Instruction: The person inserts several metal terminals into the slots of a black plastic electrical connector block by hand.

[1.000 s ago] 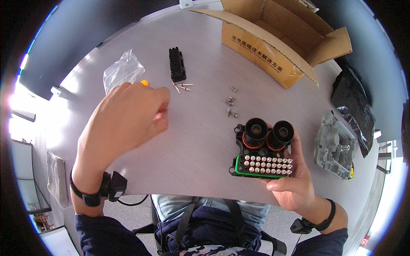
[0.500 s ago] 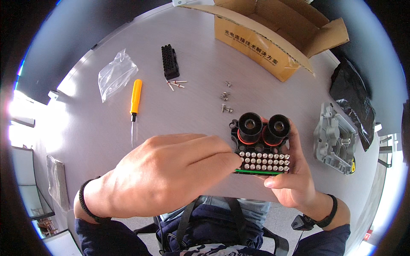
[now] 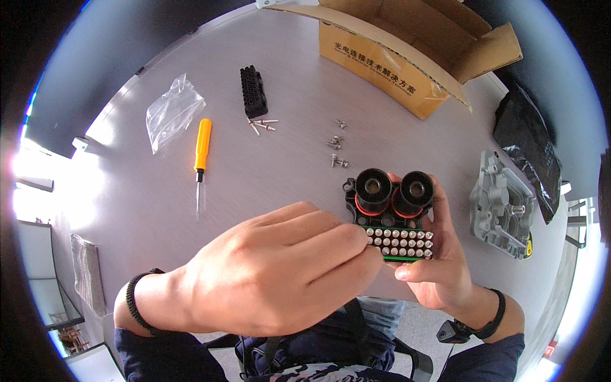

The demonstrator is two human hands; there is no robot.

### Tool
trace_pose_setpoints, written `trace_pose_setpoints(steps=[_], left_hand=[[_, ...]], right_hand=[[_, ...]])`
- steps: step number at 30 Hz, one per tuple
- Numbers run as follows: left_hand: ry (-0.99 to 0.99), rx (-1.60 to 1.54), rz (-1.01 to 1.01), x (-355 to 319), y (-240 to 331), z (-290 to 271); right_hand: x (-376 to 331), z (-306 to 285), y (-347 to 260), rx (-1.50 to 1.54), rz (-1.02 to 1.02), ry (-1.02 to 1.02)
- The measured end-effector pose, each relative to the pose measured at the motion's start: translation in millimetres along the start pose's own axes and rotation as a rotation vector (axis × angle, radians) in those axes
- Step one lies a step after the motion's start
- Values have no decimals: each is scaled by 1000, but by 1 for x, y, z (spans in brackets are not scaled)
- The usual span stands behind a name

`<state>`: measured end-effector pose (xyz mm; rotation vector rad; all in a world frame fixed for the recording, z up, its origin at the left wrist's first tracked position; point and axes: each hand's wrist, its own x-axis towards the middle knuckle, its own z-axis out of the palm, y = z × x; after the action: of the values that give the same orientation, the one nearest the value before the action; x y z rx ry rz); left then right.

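My right hand (image 3: 439,270) grips a black connector module (image 3: 398,221) from its right side, thumb on the front edge and fingers behind. Two black round sockets with red rings rise from its far part. Rows of silver pins and a green strip fill its near part. My left hand (image 3: 280,267) is closed, its fingertips against the left end of the pin rows and covering it. Whatever those fingers pinch is hidden. Beyond the module lie several small screws (image 3: 335,143). A few loose contact pins (image 3: 262,125) rest beside a black multi-hole connector block (image 3: 254,92).
A yellow-handled screwdriver (image 3: 202,153) and a clear plastic bag (image 3: 173,113) lie at the left. An open cardboard box (image 3: 382,71) stands far right. Along the right side are a grey metal housing (image 3: 501,207) and a black plastic bag (image 3: 528,153). A grey cloth (image 3: 88,274) is far left.
My left hand has shifted slightly right and nearer to me, its fingertips now covering more of the pin rows' left end. The right hand and module have barely moved.
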<state>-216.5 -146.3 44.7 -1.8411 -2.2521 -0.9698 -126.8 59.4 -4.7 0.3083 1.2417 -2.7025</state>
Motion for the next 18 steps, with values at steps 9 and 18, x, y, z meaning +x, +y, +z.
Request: trace_pose_setpoints(steps=[9, 18], left_hand=[[-29, -46, -55, -4, -7, -5], [-42, 569, -524, -17, -72, -33]], right_hand=[[1, -2, 1, 53, -19, -26], [-1, -8, 4, 37, -24, -62]])
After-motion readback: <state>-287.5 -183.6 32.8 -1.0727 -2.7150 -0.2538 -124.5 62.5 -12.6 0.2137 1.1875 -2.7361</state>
